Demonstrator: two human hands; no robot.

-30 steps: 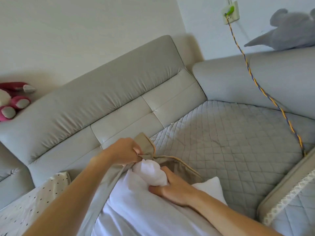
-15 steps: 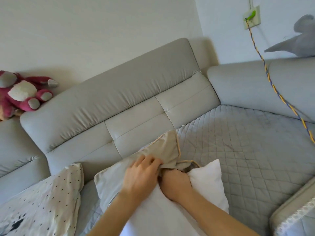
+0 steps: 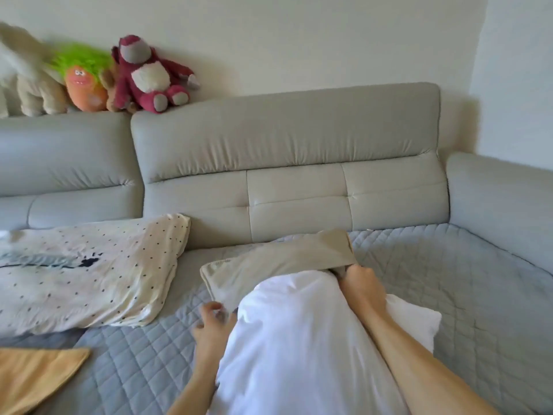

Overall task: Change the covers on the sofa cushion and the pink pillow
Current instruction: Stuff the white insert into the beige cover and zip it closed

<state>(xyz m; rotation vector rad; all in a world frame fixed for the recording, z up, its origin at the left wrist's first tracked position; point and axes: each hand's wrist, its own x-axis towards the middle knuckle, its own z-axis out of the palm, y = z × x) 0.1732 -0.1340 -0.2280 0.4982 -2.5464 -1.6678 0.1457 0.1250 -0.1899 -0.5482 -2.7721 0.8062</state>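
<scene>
- Two hands at the mouth of the beige cover [image 3: 281,262], one on each side of the white cushion insert [image 3: 302,339]; far end of the insert inside the cover, near half bare and running back toward the body.
- Long axis of the insert: from the lap forward and a little up toward the sofa backrest [image 3: 287,163]; cover lying ahead of both hands, closed end farthest away, just short of the backrest.
- Left hand [image 3: 214,322] low at the cover's near-left corner, fingers curled and apparently pinching the hem; blurred, so the grip itself hard to confirm.
- Right hand [image 3: 360,287] higher and farther forward, at the cover's right edge, fingers curled down against insert and cover opening; whether pinching cloth or pushing stuffing, cannot tell.
- Nearer to the closed end: the right hand. Probably next: hem drawn back toward the body, insert fed forward.
- Just left, apart from the cover: dotted pillow [image 3: 89,271] on the quilted seat pad [image 3: 449,283]; orange cloth [image 3: 33,375] at the near-left corner.
- On the sofa top, well clear: plush toys [image 3: 149,76].
- Nothing between the hands and the cover.
</scene>
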